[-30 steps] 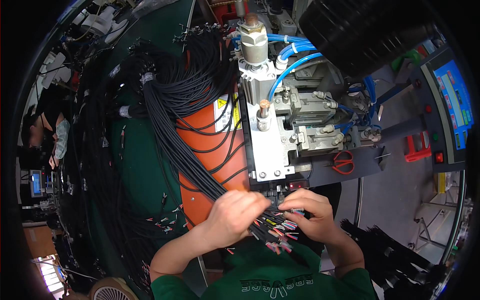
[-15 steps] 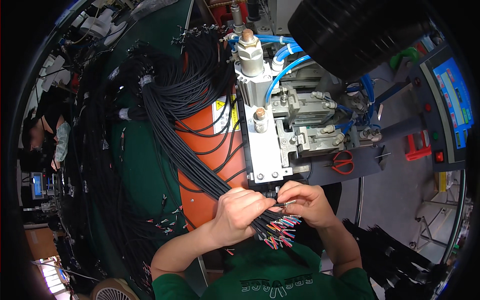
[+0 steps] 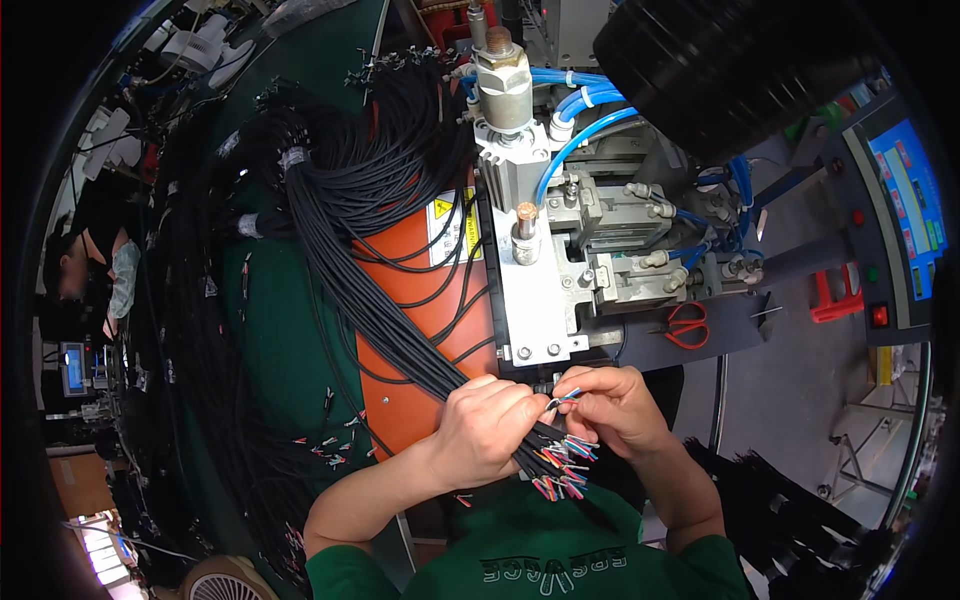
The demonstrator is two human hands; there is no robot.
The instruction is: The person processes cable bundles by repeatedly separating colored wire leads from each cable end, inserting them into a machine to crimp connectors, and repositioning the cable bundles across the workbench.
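My left hand (image 3: pixel 487 422) is closed round a thick bundle of black cables (image 3: pixel 365 290). Their ends fan out below the hand, with short coloured wires (image 3: pixel 560 470) in red, white, yellow and blue. Close by, my right hand (image 3: pixel 615 408) pinches the thin coloured wires (image 3: pixel 568 396) at the end of one cable, whose black jacket is between my left thumb and finger. Both hands are just in front of a metal pneumatic machine (image 3: pixel 530 300) with cylinders and blue air hoses. The palm sides of my fingers are hidden.
An orange panel (image 3: pixel 400 395) lies under the cables, left of the machine. Red-handled scissors (image 3: pixel 686 326) rest on the machine's base. A control screen (image 3: pixel 908 190) stands at the right. More black cables (image 3: pixel 230 400) cover the green table. A person (image 3: pixel 95 265) is at far left.
The machine's upright cylinder rod has risen slightly. My right fingers have shifted on the cable end, and its coloured wires now show between them. My left hand keeps its hold on the bundle.
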